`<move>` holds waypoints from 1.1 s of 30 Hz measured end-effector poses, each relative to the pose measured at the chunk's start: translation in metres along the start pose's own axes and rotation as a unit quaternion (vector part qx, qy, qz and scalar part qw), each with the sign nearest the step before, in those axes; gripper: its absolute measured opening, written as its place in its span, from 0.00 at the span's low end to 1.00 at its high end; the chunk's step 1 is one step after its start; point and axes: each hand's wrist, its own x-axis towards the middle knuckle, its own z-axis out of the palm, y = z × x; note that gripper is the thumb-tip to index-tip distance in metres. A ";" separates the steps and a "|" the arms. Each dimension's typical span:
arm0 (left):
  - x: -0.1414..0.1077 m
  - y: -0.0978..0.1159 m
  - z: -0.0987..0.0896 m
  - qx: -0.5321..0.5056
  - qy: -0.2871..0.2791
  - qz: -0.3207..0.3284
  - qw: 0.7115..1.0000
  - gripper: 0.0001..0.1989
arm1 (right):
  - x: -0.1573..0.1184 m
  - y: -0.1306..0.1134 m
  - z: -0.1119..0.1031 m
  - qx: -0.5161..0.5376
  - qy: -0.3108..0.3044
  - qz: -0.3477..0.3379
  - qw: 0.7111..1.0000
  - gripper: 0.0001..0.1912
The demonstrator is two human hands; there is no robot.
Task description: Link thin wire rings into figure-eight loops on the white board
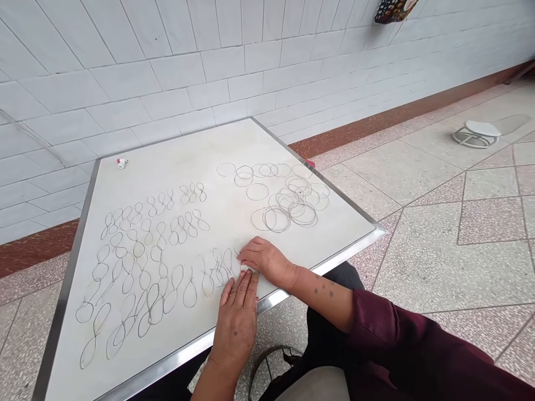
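Note:
My left hand (237, 323) reaches over the front edge of the table, its fingers extended close together with the tips bent down. My right hand (268, 260) comes in from the right with its fingers curled, and meets the left fingertips. A thin wire loop (238, 244) pokes out beyond the right fingers; the rest of it is hidden under both hands. Something small and white (244, 268) shows between the fingertips, too covered to name. Just left of the hands lie wire loops twisted into figure eights (190, 287).
Rows of figure-eight wires (161, 256) cover the left side of the white table (188, 150). Round wire rings (303, 213) overlap at the right. A small white-and-red object (122, 163) sits in the far left corner. A stool (476, 133) stands on the tiled floor.

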 end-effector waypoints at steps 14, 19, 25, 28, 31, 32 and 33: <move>-0.003 0.000 0.000 0.034 0.002 0.019 0.999 0.24 | 0.002 -0.010 -0.001 -0.106 -0.054 0.022 0.993 0.06; -0.003 0.002 -0.001 0.043 0.017 0.016 0.999 0.24 | 0.002 -0.010 0.000 -0.107 -0.050 0.023 0.993 0.06; -0.002 0.003 -0.004 0.027 0.021 0.001 0.999 0.24 | -0.001 -0.011 0.001 -0.102 -0.032 0.018 0.994 0.06; -0.002 0.004 -0.005 0.025 0.018 -0.002 1.000 0.24 | -0.001 -0.010 0.001 -0.093 -0.034 0.022 0.995 0.06; -0.001 0.004 -0.005 0.019 0.019 -0.005 1.000 0.23 | -0.002 -0.008 0.002 -0.080 -0.027 0.029 0.996 0.07; -0.002 0.004 -0.005 0.015 0.023 -0.007 1.000 0.23 | -0.002 -0.008 0.003 -0.075 -0.022 0.032 0.996 0.07; -0.002 0.004 -0.004 0.010 0.030 -0.009 0.999 0.23 | -0.002 -0.008 0.003 -0.069 -0.016 0.035 0.997 0.08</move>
